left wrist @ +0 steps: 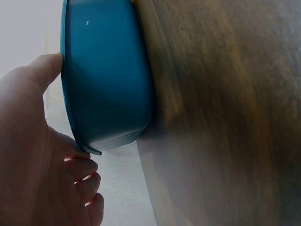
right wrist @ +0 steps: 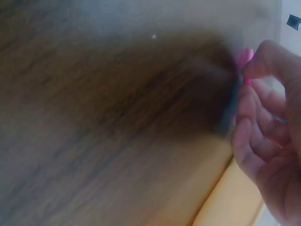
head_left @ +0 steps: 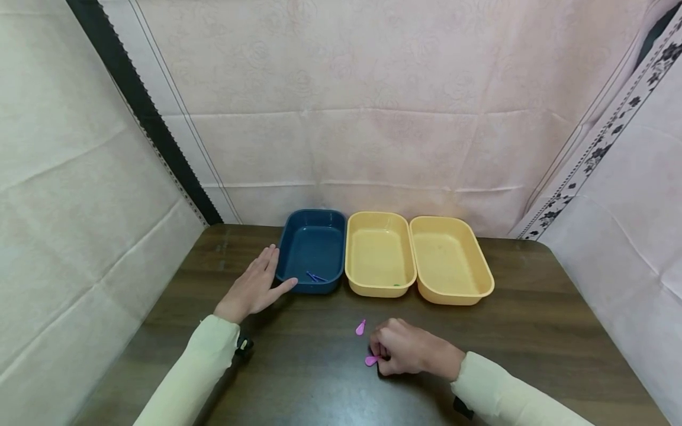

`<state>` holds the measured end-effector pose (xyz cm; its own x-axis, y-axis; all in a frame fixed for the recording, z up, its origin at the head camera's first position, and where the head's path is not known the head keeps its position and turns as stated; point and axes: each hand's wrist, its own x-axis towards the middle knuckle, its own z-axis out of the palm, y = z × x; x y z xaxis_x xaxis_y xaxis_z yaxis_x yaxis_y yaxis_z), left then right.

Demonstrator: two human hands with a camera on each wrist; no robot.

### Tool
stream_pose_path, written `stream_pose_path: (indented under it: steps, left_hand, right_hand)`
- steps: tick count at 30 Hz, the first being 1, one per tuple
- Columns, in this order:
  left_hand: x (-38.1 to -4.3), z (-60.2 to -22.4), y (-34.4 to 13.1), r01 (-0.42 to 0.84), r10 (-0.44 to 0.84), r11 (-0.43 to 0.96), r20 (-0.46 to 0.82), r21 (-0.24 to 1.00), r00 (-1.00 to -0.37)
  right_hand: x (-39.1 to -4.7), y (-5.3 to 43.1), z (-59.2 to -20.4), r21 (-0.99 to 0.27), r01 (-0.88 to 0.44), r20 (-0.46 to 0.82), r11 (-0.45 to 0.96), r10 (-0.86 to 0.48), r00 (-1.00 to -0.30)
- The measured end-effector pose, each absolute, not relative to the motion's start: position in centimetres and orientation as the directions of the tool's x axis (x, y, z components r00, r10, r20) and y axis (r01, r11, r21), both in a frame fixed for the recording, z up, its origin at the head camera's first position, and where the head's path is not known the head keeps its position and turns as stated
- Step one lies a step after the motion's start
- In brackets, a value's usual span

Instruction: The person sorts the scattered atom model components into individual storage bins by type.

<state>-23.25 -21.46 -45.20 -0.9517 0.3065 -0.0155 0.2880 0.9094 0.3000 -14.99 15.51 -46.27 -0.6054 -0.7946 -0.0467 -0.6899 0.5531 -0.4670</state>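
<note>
My right hand (head_left: 403, 347) is low over the table, its thumb and index finger pinching a small pink teardrop-shaped piece (head_left: 371, 360). The pink tip (right wrist: 244, 57) shows between thumb and finger in the right wrist view, the other fingers curled below. A second pink piece (head_left: 360, 327) lies on the table just beyond that hand. My left hand (head_left: 256, 285) has its fingers extended at the blue tray (head_left: 313, 242). In the left wrist view its thumb and fingertips touch the tray's rim (left wrist: 66, 89). A few thin blue pieces (head_left: 317, 277) lie in the tray's near end.
Two yellow trays stand right of the blue one, a middle tray (head_left: 379, 245) and a right tray (head_left: 453, 254). A tiny green bit (head_left: 396, 285) shows in the middle tray. Pale cloth (head_left: 373, 148) hangs behind and beside the brown wooden table (head_left: 303, 355).
</note>
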Motion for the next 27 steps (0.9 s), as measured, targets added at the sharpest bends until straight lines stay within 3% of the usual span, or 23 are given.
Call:
stream_pose_path:
  steps: [13, 27]
  left_hand:
    - [-23.3, -45.3, -21.5, 0.288, 0.305, 0.910, -0.010, 0.298, -0.952]
    - [-23.2, -45.2, -21.4, 0.291, 0.307, 0.909, -0.009, 0.299, -0.952]
  right_hand:
    - [-15.7, 17.0, -44.5, -0.445, -0.725, 0.011, 0.525, -0.807, -0.591]
    - [-16.7, 20.6, -40.6, -0.394, -0.698, 0.051, 0.598, -0.744, -0.666]
